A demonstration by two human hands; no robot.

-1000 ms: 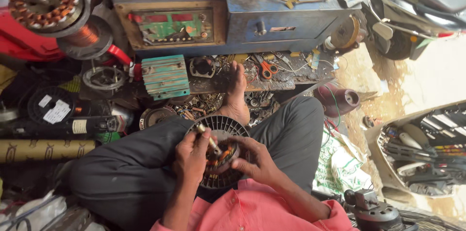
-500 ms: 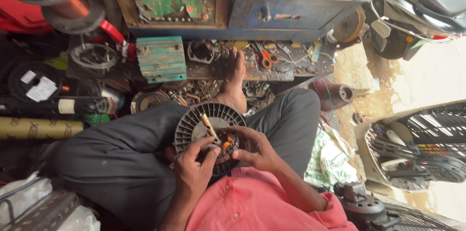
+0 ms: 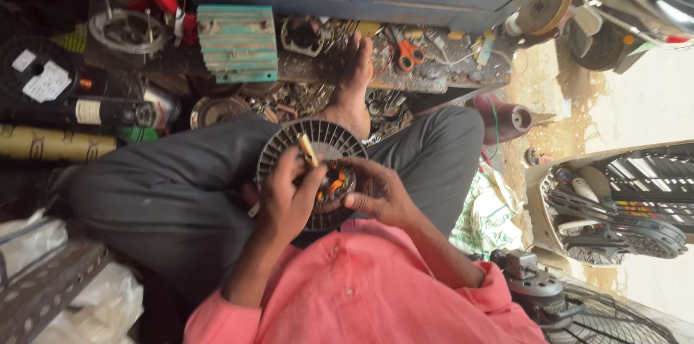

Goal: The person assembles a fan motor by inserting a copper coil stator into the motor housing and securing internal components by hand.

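Resting in the lap, against the bare foot (image 3: 352, 87): round finned motor housing (image 3: 318, 143). Left hand (image 3: 283, 198) clamped on a pale stick tool (image 3: 307, 149); right hand (image 3: 382, 192) gripping the housing's rim.

Single head cam, no 2nd view so no overlap. Looks steeply down from above the wearer's chest — pink shirt at 6 o'clock, crossed legs mid-frame, cluttered workbench (image 3: 405, 76) at 12. Close range: left hand (image 3: 285, 199) and right hand (image 3: 383, 196) sit near centre. Floor and fan grille (image 3: 622, 207) at 3 — slightly farther.
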